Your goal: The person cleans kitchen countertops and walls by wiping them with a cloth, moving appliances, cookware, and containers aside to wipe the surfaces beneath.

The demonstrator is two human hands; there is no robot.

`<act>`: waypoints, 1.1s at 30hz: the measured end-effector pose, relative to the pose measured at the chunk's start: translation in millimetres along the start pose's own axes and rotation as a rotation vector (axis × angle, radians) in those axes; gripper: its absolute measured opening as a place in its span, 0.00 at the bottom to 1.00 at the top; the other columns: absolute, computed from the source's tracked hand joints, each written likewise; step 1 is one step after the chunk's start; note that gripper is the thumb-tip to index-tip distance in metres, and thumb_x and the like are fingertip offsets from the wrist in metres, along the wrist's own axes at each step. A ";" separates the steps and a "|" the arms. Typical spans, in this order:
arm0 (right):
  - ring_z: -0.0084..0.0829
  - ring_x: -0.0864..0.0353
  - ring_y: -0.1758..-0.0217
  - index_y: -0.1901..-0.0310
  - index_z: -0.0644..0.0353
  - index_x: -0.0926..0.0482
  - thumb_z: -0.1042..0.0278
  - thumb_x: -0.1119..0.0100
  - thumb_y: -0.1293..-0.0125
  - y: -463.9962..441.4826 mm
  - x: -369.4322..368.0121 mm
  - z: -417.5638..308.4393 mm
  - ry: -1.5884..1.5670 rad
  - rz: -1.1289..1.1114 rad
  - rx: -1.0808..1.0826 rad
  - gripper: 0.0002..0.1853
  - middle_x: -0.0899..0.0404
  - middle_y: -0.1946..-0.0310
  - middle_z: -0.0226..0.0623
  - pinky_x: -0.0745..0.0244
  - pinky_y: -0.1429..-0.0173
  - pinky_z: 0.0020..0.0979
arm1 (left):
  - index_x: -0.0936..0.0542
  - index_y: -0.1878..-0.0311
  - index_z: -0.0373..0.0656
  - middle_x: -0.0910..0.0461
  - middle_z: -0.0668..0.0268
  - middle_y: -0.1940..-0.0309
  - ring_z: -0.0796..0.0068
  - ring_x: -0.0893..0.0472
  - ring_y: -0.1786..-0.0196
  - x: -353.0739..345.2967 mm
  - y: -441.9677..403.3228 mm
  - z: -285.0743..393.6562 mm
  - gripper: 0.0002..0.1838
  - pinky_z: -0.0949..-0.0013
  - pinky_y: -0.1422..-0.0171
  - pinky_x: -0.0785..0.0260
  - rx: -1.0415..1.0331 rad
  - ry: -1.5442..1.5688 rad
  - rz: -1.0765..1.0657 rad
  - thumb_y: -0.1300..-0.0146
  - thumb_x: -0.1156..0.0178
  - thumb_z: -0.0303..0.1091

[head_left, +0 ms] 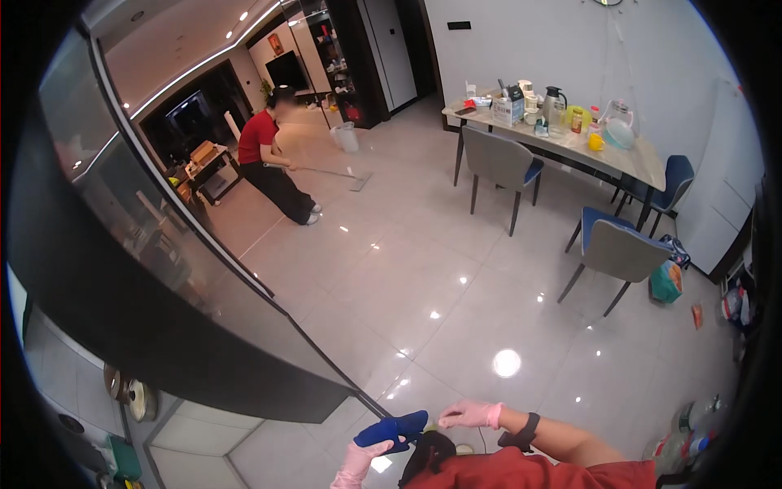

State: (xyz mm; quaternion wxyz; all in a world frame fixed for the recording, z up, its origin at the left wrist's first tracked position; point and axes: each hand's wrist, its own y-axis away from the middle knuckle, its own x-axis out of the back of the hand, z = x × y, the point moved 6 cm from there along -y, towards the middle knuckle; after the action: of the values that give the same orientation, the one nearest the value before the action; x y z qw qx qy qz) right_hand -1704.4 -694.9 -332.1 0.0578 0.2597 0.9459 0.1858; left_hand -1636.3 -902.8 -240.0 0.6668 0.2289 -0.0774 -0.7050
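At the bottom of the head view, my left hand (pixel 356 466), in a pink rubber glove, is closed on a folded blue cloth (pixel 393 432). My right hand (pixel 474 414) also wears a pink glove, with a black band around the forearm. Its fingers are loosely bent and apart from the cloth, and nothing shows in them. A dark shape like hair (pixel 430 458) and my red top (pixel 521 473) cover the space between and below the hands. The dark edge of a glass partition (pixel 350 389) ends just beyond the cloth.
Another person (pixel 259 143) in a red shirt pushes a flat mop (pixel 358 182) across the shiny tiles. A cluttered dining table (pixel 643 167) and chairs (pixel 623 248) stand at the right. Bottles (pixel 692 432) sit at lower right, pots (pixel 140 402) at lower left.
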 end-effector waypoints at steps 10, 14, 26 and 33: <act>0.28 0.19 0.52 0.52 0.66 0.21 0.52 0.42 0.34 10.6 247.9 32.6 -0.140 0.590 -0.313 0.22 0.17 0.59 0.39 0.29 0.42 0.30 | 0.24 0.48 0.31 0.16 0.58 0.59 0.69 0.18 0.55 6.3 -256.2 90.8 0.19 0.68 0.44 0.28 -0.034 0.044 -0.061 0.45 0.40 0.21; 0.29 0.18 0.55 0.53 0.68 0.21 0.55 0.40 0.34 -2.8 348.7 59.4 -0.319 0.753 -0.360 0.21 0.16 0.60 0.41 0.27 0.44 0.31 | 0.25 0.45 0.31 0.18 0.57 0.54 0.67 0.18 0.53 -11.4 -392.2 119.2 0.22 0.67 0.43 0.28 0.100 0.076 -0.114 0.45 0.39 0.20; 0.38 0.20 0.48 0.47 0.55 0.20 0.44 0.48 0.34 -203.6 643.1 -52.5 0.115 0.444 -0.221 0.25 0.17 0.56 0.41 0.29 0.41 0.33 | 0.22 0.47 0.33 0.20 0.68 0.55 0.75 0.23 0.52 -65.9 -654.2 229.1 0.22 0.69 0.42 0.31 0.036 -0.083 0.048 0.49 0.39 0.17; 0.39 0.26 0.39 0.43 0.61 0.24 0.42 0.46 0.34 -316.6 725.4 -162.9 0.107 0.071 0.053 0.30 0.25 0.43 0.46 0.33 0.34 0.32 | 0.23 0.46 0.34 0.20 0.66 0.52 0.74 0.22 0.51 -89.3 -764.3 294.4 0.24 0.69 0.42 0.30 0.005 -0.072 0.063 0.50 0.40 0.17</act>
State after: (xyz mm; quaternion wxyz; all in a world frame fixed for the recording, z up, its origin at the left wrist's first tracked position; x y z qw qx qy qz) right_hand -2509.4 -627.3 -311.7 -0.0062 0.2843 0.9424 0.1760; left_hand -2452.7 -797.9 -277.1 0.6850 0.2023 -0.1102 -0.6911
